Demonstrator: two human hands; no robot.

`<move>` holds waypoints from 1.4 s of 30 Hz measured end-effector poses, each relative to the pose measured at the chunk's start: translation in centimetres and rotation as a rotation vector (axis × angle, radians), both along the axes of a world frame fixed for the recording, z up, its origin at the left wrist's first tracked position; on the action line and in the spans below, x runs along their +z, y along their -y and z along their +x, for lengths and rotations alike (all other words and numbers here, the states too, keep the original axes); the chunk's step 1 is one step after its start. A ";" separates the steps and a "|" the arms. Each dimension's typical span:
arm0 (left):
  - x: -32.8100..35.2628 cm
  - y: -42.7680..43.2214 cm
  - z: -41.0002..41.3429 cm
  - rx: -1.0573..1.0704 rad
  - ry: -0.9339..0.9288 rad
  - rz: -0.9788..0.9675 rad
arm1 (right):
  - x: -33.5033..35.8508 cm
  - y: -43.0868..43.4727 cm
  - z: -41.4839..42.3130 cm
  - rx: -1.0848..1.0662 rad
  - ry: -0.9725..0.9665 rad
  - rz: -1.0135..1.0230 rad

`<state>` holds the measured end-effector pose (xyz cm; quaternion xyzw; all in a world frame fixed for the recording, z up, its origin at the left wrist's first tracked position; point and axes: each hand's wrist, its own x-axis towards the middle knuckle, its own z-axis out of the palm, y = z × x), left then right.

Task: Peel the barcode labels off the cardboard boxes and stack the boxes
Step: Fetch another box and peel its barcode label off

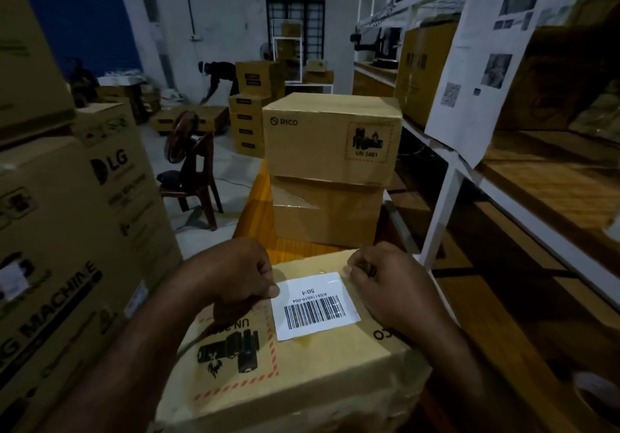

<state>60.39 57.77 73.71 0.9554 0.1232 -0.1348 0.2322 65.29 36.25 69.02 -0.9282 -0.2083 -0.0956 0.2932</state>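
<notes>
Cardboard box (302,382): at the near end of the table (258,204), one broad face up. Its hazard mark and brand print read upside down from here.
Label (315,305): white, with a barcode and "50/4". It lies on the box's upper face, close to the far edge, under a glossy clear film. It looks flat over most of its area.
Left hand (235,275): fingers curled, thumb tip on the label's far left corner, pinching at that corner. Whether the corner is lifted cannot be told.
Right hand (392,288): fingers curled tight, fingertips down on the box just beside the label's far right corner. Whether it grips anything cannot be told.
Stack (332,137): two cardboard boxes, one on the other, further along the table past the near box. The upper one shows "PICO" and a UN 3481 mark; the lower one has clear tape.
LG boxes (84,214): large cartons piled off the table's left edge.
Shelf (446,171): white frame along the table's right edge, holding cartons. A printed sheet (479,63) hangs from it.
Chair (198,177): dark, on the floor left of the stack.
Person (218,77): far back, bent over cartons on the floor.
</notes>
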 end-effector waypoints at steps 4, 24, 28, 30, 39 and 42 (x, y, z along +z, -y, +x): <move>-0.3 0.2 -0.2 -0.023 0.009 0.043 | -0.4 0.3 0.1 0.024 0.031 -0.021; -1.5 -0.3 -1.0 -0.063 0.126 -0.257 | -1.2 0.4 0.4 0.038 0.018 0.018; -1.7 -0.6 -1.3 -0.087 0.143 -0.311 | -1.1 0.4 0.3 0.048 0.012 0.003; -1.7 -0.9 -1.6 -0.091 0.154 -0.368 | -0.9 0.4 0.3 0.064 0.000 -0.016; -2.6 -0.5 -1.6 0.024 0.232 -0.411 | -0.3 0.1 0.0 0.101 -0.068 -0.049; -2.8 -0.4 -1.6 0.015 0.251 -0.395 | -0.3 0.1 0.1 0.106 -0.060 -0.016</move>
